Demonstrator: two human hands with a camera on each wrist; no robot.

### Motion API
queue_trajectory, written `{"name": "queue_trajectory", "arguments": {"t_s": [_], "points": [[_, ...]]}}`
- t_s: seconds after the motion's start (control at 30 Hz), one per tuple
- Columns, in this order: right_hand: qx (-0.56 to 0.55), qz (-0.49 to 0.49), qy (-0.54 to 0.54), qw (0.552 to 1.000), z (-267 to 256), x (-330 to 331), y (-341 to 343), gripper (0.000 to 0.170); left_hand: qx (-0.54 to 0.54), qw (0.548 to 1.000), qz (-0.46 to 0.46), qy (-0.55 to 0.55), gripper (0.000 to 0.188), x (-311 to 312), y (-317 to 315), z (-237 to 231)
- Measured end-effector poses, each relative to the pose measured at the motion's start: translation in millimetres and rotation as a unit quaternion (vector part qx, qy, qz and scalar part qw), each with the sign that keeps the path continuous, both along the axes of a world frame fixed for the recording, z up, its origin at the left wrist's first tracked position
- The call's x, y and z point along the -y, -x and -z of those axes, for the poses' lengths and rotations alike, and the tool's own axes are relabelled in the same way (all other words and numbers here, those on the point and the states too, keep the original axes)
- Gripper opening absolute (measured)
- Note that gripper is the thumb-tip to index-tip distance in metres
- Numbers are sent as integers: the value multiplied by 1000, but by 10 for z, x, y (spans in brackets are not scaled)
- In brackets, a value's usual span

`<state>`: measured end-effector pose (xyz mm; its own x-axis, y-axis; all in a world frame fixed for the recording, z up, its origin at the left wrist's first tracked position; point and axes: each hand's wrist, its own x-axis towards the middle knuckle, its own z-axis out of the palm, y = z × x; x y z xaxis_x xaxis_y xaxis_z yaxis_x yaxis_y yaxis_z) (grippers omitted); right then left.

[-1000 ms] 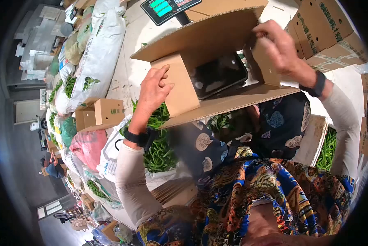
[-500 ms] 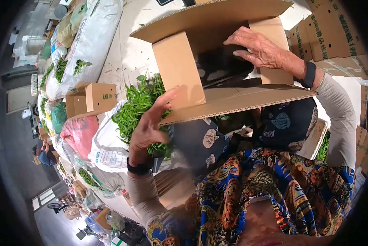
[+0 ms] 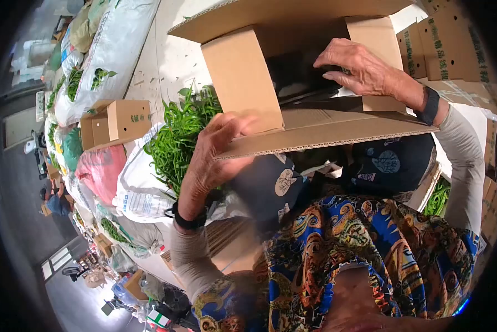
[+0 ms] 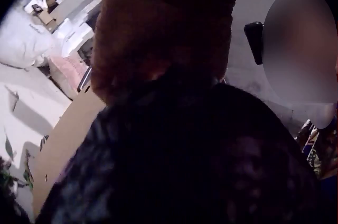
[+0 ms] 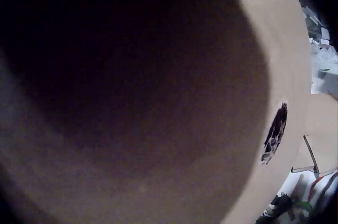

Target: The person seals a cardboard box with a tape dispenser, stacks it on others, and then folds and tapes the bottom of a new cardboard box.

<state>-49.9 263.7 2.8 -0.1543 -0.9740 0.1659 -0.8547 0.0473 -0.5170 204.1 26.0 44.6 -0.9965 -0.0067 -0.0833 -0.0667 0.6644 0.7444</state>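
An open cardboard box (image 3: pixel 309 134) with raised flaps stands before the person in the head view. The left hand (image 3: pixel 212 149) grips the near flap at its left corner, blurred fingers above and thumb below. The right hand (image 3: pixel 362 69) reaches over the right flap (image 3: pixel 378 41), fingers bent loosely over the box's inside, with nothing seen between them. A black glossy surface (image 3: pixel 301 77) shows down inside the box. Close cardboard (image 5: pixel 288 49) with a dark oblong hole fills much of the right wrist view. In the left wrist view, the hand (image 4: pixel 163 28) is dark and its fingers are hidden.
Green chili peppers (image 3: pixel 182 127) lie heaped on a white sack left of the box. More peppers (image 3: pixel 438 198) are at the right. Printed cartons (image 3: pixel 445 50) stand at the right, a small open carton (image 3: pixel 129 122) and full sacks (image 3: pixel 107 50) at the left.
The left hand has gone from the left flap to the near flap's corner. The right hand has moved from the right flap's far corner inward over the box.
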Motion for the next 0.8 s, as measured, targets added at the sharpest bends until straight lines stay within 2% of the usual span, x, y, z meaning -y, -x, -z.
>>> {"name": "queue_trajectory", "arguments": {"t_s": [0.03,0.1,0.13,0.17,0.23,0.27,0.4,0.47,0.5,0.6,0.63,0.7,0.73,0.8], "points": [[4,-1,0,1000,0,5,7,23,4,1000,-1,0,44,66,-15,8],[7,3,5,1000,27,9,14,23,-24,998,57,17,37,221,-47,-18],[11,4,6,1000,32,14,12,23,117,989,17,-85,23,294,-61,-92],[12,3,9,1000,27,24,0,23,121,989,18,-86,23,427,-67,-76],[15,5,10,1000,32,15,-5,22,221,952,46,-205,40,636,-36,9],[11,3,11,1000,37,14,-5,22,241,933,1,-268,41,586,-26,-38],[16,6,15,1000,20,36,-22,19,183,938,8,-294,34,583,-39,-37],[11,3,15,1000,28,40,-20,19,231,954,-71,-176,23,513,10,-163],[5,-4,13,1000,45,38,-28,20,234,954,-72,-176,23,479,61,-176],[-13,-7,7,1000,87,40,-39,19,238,970,-26,-26,17,364,265,-193],[-14,-5,5,1000,84,48,-52,19,238,971,-23,-26,17,314,346,-210],[-23,13,-18,999,74,44,-66,17,152,971,121,143,19,207,516,-226],[-22,16,-18,999,88,38,-66,17,93,981,129,113,19,211,529,-134],[-31,5,-23,999,115,31,-55,16,60,983,145,97,17,221,545,15]]}}
